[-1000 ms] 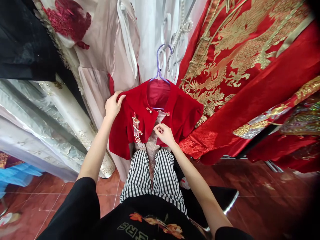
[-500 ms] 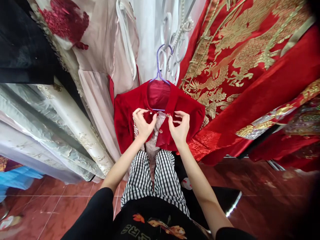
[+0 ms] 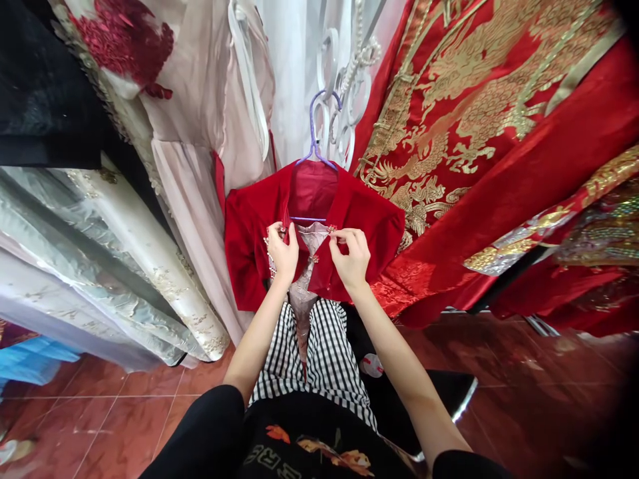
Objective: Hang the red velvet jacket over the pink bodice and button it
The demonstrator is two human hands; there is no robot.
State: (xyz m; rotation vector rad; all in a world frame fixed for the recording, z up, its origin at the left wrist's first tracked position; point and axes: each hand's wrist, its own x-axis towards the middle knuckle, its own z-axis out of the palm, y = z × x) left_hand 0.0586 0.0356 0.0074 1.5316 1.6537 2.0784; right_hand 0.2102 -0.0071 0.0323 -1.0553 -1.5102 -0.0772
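Observation:
A short red velvet jacket (image 3: 377, 206) hangs in front of me on a purple hanger (image 3: 313, 123), its front parted in the middle. My left hand (image 3: 283, 251) pinches the front edge on the left between thumb and fingers, folding the cloth a little. On the opposite edge, my right hand (image 3: 352, 256) is closed on the velvet beside a small jewelled button (image 3: 332, 229). A second jewelled button (image 3: 313, 259) sits lower, in the gap. Pale shiny fabric (image 3: 304, 299) shows between the two edges, and a beaded trim peeks out beside my left hand.
Pale dresses (image 3: 184, 153) hang close on the left. Red cloth with gold embroidery (image 3: 439, 120) hangs on the right. A white scrolled metal stand (image 3: 329, 50) with pearl strings is behind the hanger. Below lie my checked trousers (image 3: 324, 352) and red floor tiles (image 3: 130, 412).
My left hand has moved slightly left and turned, drawing its jacket edge away from the other, so the gap at the top is wider. My right hand still grips its edge.

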